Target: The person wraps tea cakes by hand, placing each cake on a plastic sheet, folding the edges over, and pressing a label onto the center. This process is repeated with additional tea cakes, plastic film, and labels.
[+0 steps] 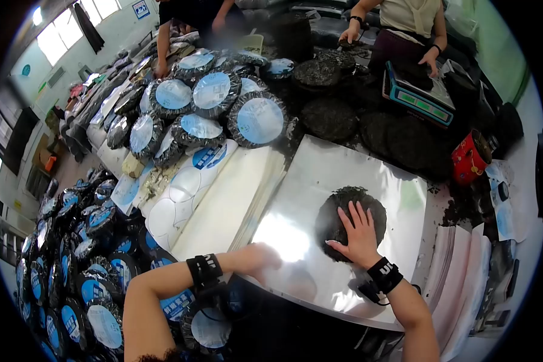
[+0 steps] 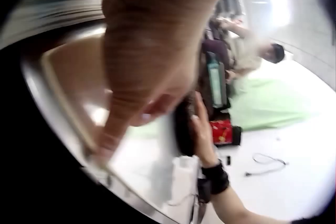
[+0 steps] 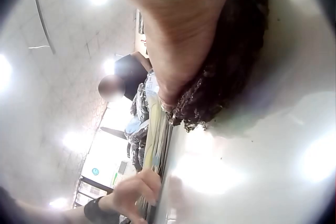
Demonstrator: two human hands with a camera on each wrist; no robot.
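A dark, rough-edged round pressed cake (image 1: 327, 224) lies on a shiny white board (image 1: 320, 166). My right hand (image 1: 362, 236) rests on top of it, palm down with fingers spread. In the right wrist view, the crumbly rim of the cake (image 3: 202, 111) shows below that hand. My left hand (image 1: 256, 260), blurred, is over the board's front left edge, beside a stack of cream paper sheets (image 1: 226, 202). Seen from the right wrist, the left hand (image 3: 137, 190) has loosely bent fingers with nothing between them.
Cakes wrapped with blue labels (image 1: 258, 120) pile up behind and at left. Bare dark cakes (image 1: 329, 117), a digital scale (image 1: 419, 99) and a red tin (image 1: 469, 158) stand at back right. Pinkish sheets (image 1: 449, 265) lie right of the board. Two people work across the table.
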